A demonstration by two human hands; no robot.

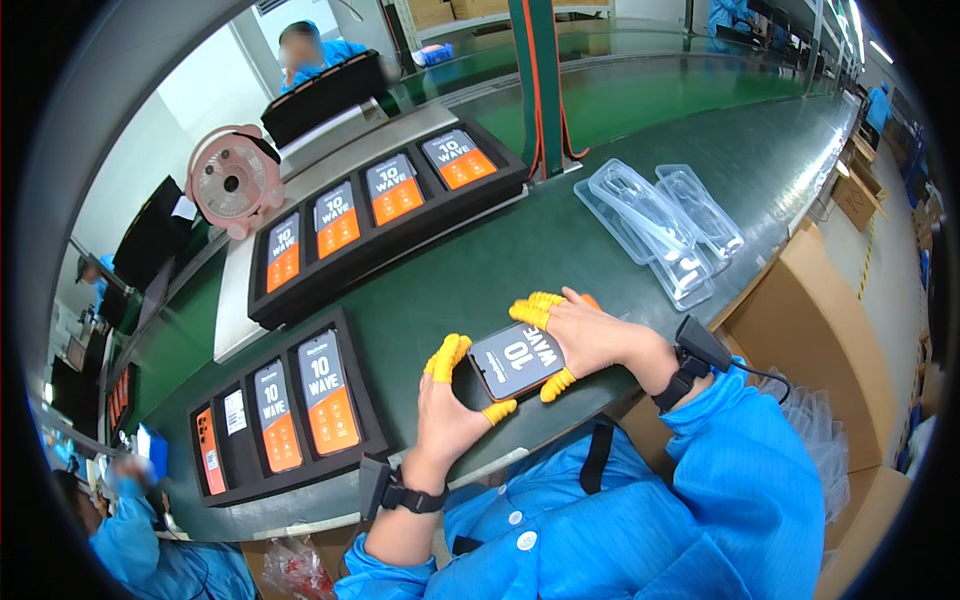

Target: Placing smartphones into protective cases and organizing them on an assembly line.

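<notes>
A smartphone point(512, 362) with a grey and orange printed front film lies tilted over the green bench. Across its right part my right hand point(590, 335) is closed, fingers on the far edge and thumb on the near edge. Around the phone's left end, my left hand point(445, 405) curves with thumb and fingers apart; whether its fingertips touch the phone is hard to tell. Yellow finger cots cover fingertips on both hands. To the left, a black foam tray point(375, 425) holds more phones, one showing an orange back, and a slot with a white label.
Behind stands a second black foam tray point(400, 248) with several phones. Clear plastic trays point(665, 225) are piled at the right. A green post point(540, 90) with orange cables rises at the back, near a pink fan point(235, 180). Cardboard boxes point(820, 330) stand at the right; co-workers sit beyond.
</notes>
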